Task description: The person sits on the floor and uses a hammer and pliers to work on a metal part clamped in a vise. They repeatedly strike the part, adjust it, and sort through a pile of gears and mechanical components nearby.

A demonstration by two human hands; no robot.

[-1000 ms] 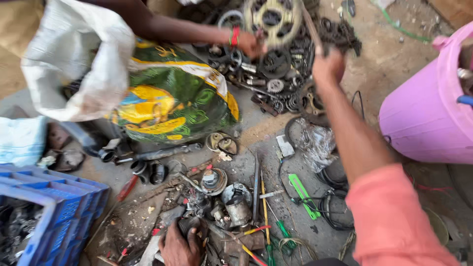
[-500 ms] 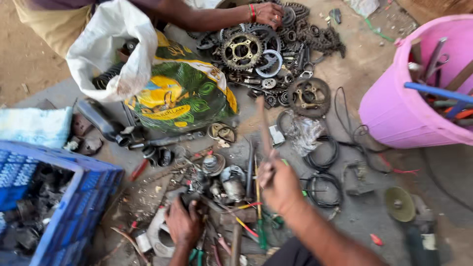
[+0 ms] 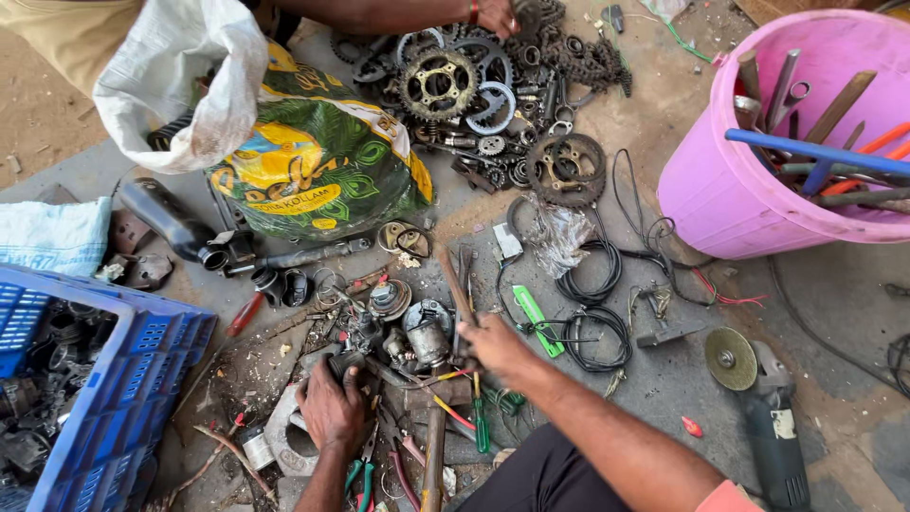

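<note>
Rusty rod (image 3: 457,281) angles up and away from the right hand (image 3: 493,343) gripping its near end; left hand (image 3: 332,408) clamps a dark engine part (image 3: 343,362) alongside.

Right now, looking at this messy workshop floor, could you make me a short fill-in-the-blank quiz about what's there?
1. The tools stand in a bucket coloured ____.
2. The crate at the person's left is coloured ____.
3. The right hand holds a thin ____ tool.
4. The angle grinder lies by the person's ____ arm.

Missing words: pink; blue; rusty; right
</note>
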